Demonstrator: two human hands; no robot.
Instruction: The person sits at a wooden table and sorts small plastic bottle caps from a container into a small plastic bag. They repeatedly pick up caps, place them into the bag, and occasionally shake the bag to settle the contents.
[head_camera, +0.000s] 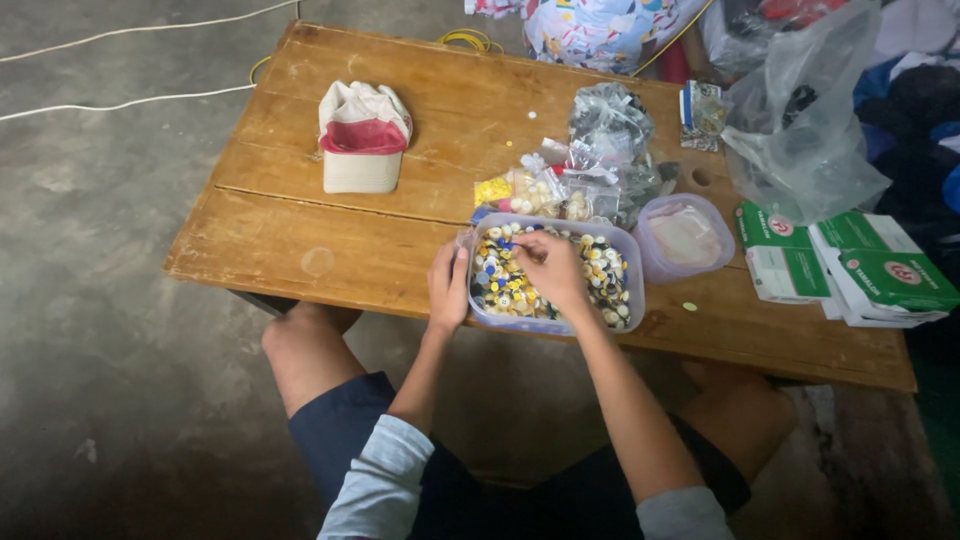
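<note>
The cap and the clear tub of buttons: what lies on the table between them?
In the head view, only bare wooden table lies between the cap and the tub of buttons; the left hand rests on the tub's near side.

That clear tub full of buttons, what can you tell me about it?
The tub is a clear, lidless rectangular container, plastic by its look, with rounded corners. It sits flat near the front edge of the wooden table, filled with white, yellow, blue and dark buttons. The left hand steadies its left wall; the right hand reaches inside.
</note>
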